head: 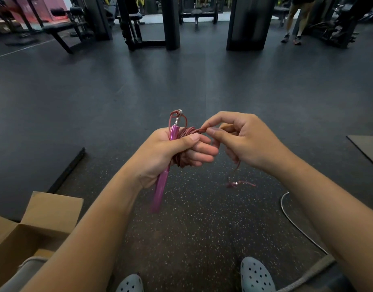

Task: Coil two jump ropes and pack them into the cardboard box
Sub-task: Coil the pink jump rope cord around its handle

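Centrally, pink handle (163,182) and red rope coil (186,132) are being gripped by left hand (170,152); rope end is being pinched by right hand (240,140).

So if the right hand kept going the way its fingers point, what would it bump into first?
Probably the coiled red rope wound around the left hand, right beside the pink handle. The right hand already pinches that rope's strand, fingertips aimed left, though depth is hard to judge.

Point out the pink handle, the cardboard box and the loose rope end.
pink handle (161,189): head view, lower shaft below left hand.
cardboard box (53,209): head view, upright flap.
loose rope end (236,183): head view, dangling metal tip.
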